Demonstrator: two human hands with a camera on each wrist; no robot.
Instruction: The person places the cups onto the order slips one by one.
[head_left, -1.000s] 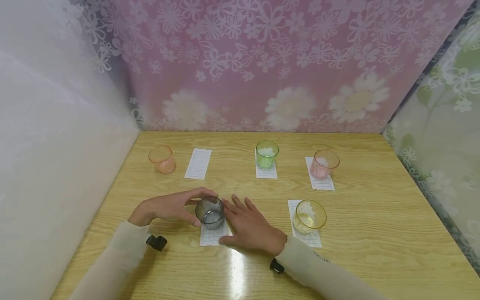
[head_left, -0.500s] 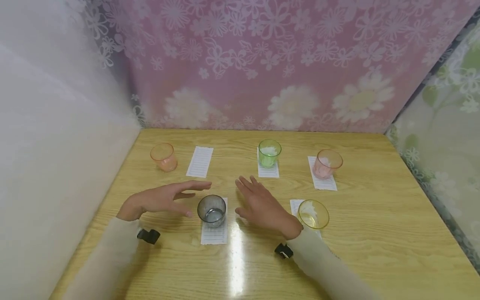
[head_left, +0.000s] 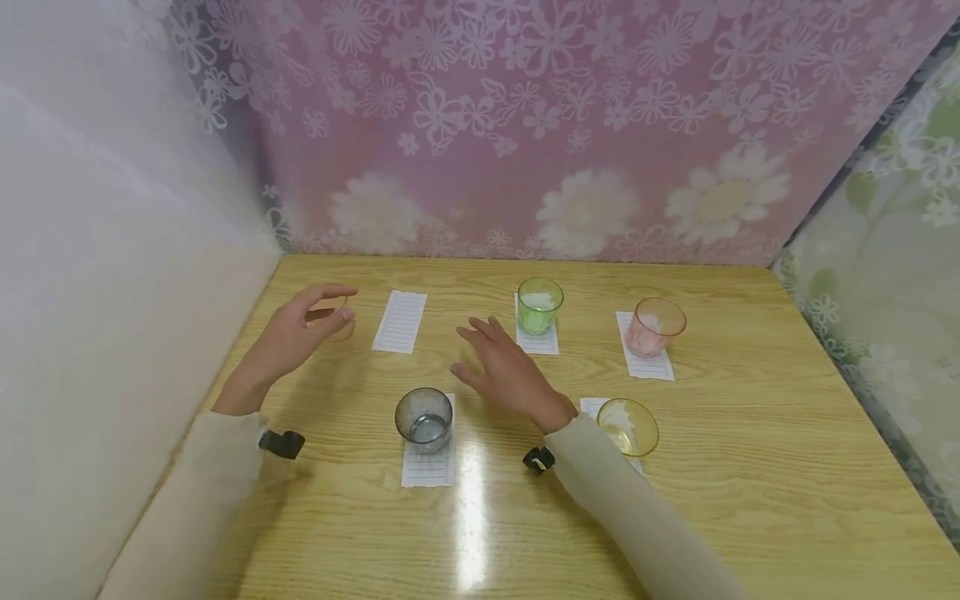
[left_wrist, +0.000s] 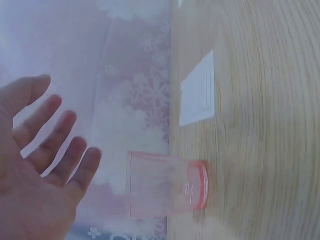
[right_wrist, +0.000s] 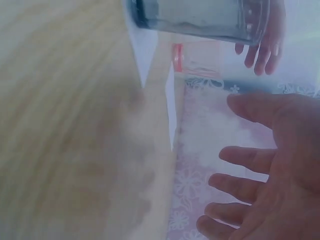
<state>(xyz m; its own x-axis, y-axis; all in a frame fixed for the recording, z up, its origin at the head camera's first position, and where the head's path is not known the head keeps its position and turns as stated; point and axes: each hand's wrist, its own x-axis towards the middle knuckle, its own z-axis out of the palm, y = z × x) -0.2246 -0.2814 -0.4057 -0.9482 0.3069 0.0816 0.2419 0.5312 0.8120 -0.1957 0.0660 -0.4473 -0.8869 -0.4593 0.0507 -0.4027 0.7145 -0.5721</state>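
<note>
My left hand (head_left: 288, 337) hovers over the orange cup (left_wrist: 165, 187), its fingers loosely spread. In the head view that hand hides most of the cup; the left wrist view shows the cup upright on the table, just apart from the fingertips. A lined paper slip (head_left: 400, 322) lies bare to the right of it. My right hand (head_left: 504, 371) is above the middle of the table, fingers spread and holding nothing. Nearer to me, a smoky grey cup (head_left: 424, 427) stands upright on another lined slip (head_left: 428, 472), with neither hand touching it.
A green cup (head_left: 538, 317) and a pink cup (head_left: 649, 335) stand on slips at the back right. A yellow cup (head_left: 628, 433), on its own slip, is beside my right forearm. Floral cloth (head_left: 480, 125) hangs behind the wooden table (head_left: 750, 467).
Both hands have let go of the grey cup and drawn apart from it. My left hand has moved away to the orange cup; my right hand has lifted and shifted toward the table's back.
</note>
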